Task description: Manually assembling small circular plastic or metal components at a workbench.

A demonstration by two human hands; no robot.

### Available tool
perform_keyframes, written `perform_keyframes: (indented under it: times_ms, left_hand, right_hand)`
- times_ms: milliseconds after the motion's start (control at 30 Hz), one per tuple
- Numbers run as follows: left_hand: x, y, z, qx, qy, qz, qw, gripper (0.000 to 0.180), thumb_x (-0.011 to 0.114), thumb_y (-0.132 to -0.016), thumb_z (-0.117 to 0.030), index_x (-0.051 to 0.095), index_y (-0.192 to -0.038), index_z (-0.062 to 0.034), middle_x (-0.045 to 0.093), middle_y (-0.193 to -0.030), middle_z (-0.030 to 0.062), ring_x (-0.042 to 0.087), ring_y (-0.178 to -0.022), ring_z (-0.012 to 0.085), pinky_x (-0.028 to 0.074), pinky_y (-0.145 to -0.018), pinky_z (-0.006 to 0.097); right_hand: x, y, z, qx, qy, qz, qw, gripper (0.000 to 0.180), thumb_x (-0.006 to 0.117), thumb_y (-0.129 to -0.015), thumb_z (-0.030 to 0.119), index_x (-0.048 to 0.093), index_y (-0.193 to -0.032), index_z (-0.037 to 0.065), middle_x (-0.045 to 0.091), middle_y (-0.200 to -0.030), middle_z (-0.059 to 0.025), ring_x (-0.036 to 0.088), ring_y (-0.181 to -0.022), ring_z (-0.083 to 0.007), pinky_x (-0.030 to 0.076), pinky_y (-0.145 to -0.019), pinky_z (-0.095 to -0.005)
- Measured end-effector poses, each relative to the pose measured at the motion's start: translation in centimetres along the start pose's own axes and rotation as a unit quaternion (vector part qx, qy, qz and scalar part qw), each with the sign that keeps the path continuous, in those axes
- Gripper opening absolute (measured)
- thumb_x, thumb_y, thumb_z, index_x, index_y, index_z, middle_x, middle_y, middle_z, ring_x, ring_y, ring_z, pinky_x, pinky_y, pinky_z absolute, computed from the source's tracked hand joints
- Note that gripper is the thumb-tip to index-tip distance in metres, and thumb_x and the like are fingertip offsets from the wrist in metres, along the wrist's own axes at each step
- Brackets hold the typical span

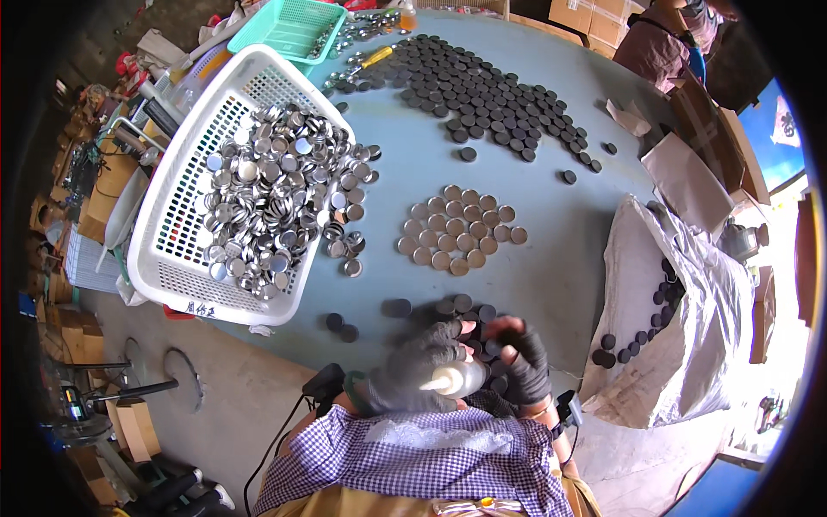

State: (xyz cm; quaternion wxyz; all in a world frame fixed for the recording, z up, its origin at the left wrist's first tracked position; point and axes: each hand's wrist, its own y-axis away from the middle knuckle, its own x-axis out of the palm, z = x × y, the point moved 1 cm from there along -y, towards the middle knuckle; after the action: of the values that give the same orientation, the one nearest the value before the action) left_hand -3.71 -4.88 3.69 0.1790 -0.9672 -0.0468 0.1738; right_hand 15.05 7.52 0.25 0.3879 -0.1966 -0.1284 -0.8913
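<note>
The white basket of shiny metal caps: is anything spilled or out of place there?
Yes. The white basket is heaped so full that some shiny metal caps have come over its right rim. A loose scatter of them lies on the blue table beside it, unlike the tan discs, which sit in a neat cluster.

Bare table [551, 276] right of tan discs [461, 228] — basket [172, 267] blocks left.
</note>
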Motion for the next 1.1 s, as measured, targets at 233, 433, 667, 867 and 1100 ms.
perform_keyframes:
  times_ms: [233,433,667,867,1100]
  left_hand:
    - [-0.4,-0.2,-0.6,-0.014,-0.015,0.079,0.997,0.069,0.087,-0.067,-0.048,0.064,-0.112,-0.0007,0.038,-0.145,0.0254,0.039,-0.137,0.0393,0.037,-0.11,0.044]
    - [0.4,0.8,0.1,-0.022,-0.005,0.136,0.99,0.065,0.088,-0.066,-0.045,0.065,-0.112,-0.0056,0.054,-0.128,0.0157,0.053,-0.12,0.034,0.044,-0.101,0.044]
    - [-0.1,-0.3,-1.2,-0.013,0.044,0.111,0.993,0.06,0.089,-0.066,-0.034,0.064,-0.114,-0.0081,0.057,-0.12,0.0114,0.057,-0.111,0.0305,0.048,-0.096,0.043]
    - [0.0,-0.1,-0.9,-0.019,0.031,0.122,0.992,0.06,0.089,-0.067,-0.036,0.064,-0.114,-0.0075,0.055,-0.123,0.0138,0.054,-0.117,0.0317,0.046,-0.098,0.043]
    - [0.0,-0.1,-0.4,-0.039,0.037,0.11,0.992,0.067,0.085,-0.07,-0.05,0.066,-0.114,-0.0044,0.036,-0.147,0.026,0.034,-0.14,0.0405,0.033,-0.112,0.047]
  right_hand:
    - [1.3,-5.3,5.0,-0.236,0.371,0.191,0.878,0.042,0.078,-0.076,0.017,0.066,-0.116,0.01,0.059,-0.126,-0.0174,0.049,-0.128,-0.0358,0.039,-0.107,-0.0486]
    - [4.4,-6.7,5.1,-0.259,0.382,0.288,0.839,0.035,0.079,-0.07,0.004,0.072,-0.103,0.013,0.055,-0.135,-0.0152,0.043,-0.134,-0.0407,0.037,-0.108,-0.0497]
    - [5.3,-7.8,5.7,-0.267,0.397,0.368,0.797,0.016,0.075,-0.08,0.013,0.072,-0.095,0.012,0.058,-0.13,-0.0126,0.042,-0.134,-0.0409,0.038,-0.108,-0.0505]
    - [4.6,-7.9,5.8,-0.272,0.399,0.358,0.799,0.017,0.074,-0.075,0.018,0.066,-0.085,0.007,0.061,-0.12,-0.0128,0.044,-0.132,-0.0405,0.04,-0.106,-0.0483]
    - [0.1,-6.1,5.6,-0.054,0.228,0.066,0.97,0.029,0.056,-0.098,0.03,0.062,-0.092,0.002,0.066,-0.106,-0.0119,0.051,-0.126,-0.0282,0.04,-0.104,-0.0435]
